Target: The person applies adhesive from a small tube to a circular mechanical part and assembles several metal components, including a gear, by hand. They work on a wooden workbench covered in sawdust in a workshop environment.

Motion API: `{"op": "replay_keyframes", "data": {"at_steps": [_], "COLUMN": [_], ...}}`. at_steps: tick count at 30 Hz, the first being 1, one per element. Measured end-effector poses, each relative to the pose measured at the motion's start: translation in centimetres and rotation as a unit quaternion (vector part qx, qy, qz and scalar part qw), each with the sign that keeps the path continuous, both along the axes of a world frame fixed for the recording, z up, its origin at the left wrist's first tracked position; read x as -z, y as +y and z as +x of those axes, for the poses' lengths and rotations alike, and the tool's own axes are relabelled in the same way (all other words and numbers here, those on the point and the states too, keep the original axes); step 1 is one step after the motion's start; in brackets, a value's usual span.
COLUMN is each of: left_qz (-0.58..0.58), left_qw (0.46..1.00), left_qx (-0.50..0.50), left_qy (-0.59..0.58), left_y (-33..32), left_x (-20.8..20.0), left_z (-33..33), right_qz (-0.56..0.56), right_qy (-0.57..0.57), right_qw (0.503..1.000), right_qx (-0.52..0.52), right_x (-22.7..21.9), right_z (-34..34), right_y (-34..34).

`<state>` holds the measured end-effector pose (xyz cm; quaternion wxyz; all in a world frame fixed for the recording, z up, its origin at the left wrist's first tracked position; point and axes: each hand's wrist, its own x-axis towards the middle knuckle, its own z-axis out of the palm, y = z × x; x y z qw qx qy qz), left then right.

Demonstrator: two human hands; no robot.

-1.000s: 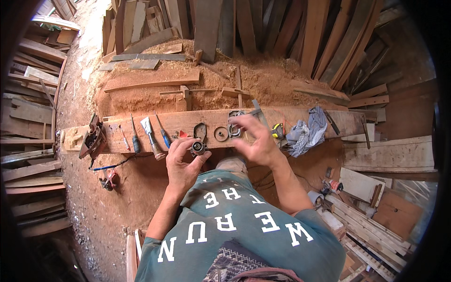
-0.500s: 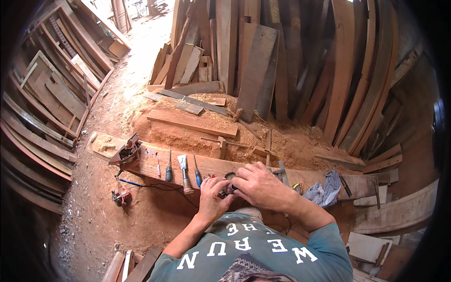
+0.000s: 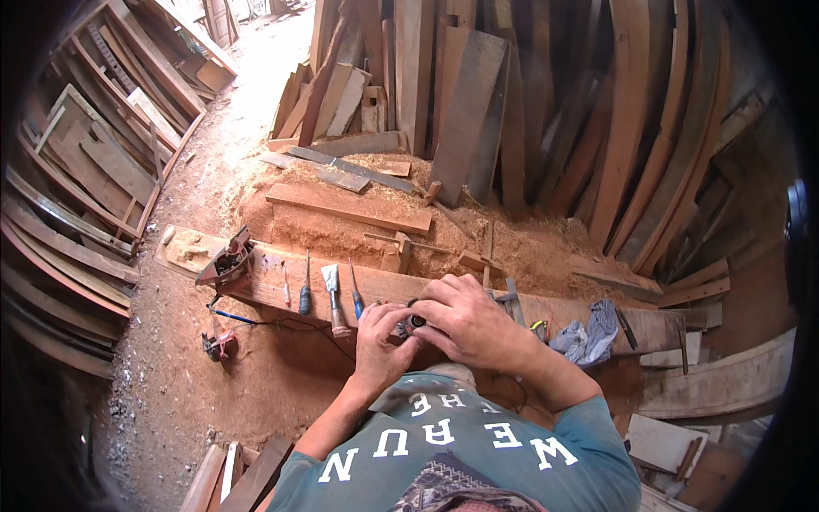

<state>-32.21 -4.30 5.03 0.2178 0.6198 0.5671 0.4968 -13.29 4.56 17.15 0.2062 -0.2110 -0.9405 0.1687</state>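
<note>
Reddish tool body (image 3: 227,263) near L end of bench (image 3: 388,287); red item on the ground (image 3: 223,346) just this side of it. Then in a row on bench: small driver (image 3: 287,294), blue driver (image 3: 305,297), flat-ended tool (image 3: 333,299), 2nd blue driver (image 3: 357,297), all handles twd person. L hand (image 3: 380,346) nearly closed, fingers + thumb gripping dark part (image 3: 416,321), mostly hidden btwn hands at bench's near edge. R hand (image 3: 467,321) curled, pinching same part. Further R: metal square (image 3: 514,300), yellow tape (image 3: 538,328), crumpled cloth (image 3: 590,336).
</note>
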Motion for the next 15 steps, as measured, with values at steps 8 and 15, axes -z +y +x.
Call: {"op": "replay_keyframes", "data": {"at_steps": [8,15], "left_qz": [-0.016,-0.046], "left_qw": [0.999,0.995], "left_qx": [-0.005,-0.011], "left_qy": [-0.042,-0.087], "left_y": [0.0,0.0], "left_x": [-0.4,-0.6], "left_z": [0.0,0.1], "right_qz": [-0.042,-0.029], "right_qy": [0.068,0.072], "right_qw": [0.995,0.995], "right_qx": [0.063,0.063], "right_x": [-0.7,0.2], "right_z": [0.5,1.3], "right_y": [-0.3,-1.0]}}
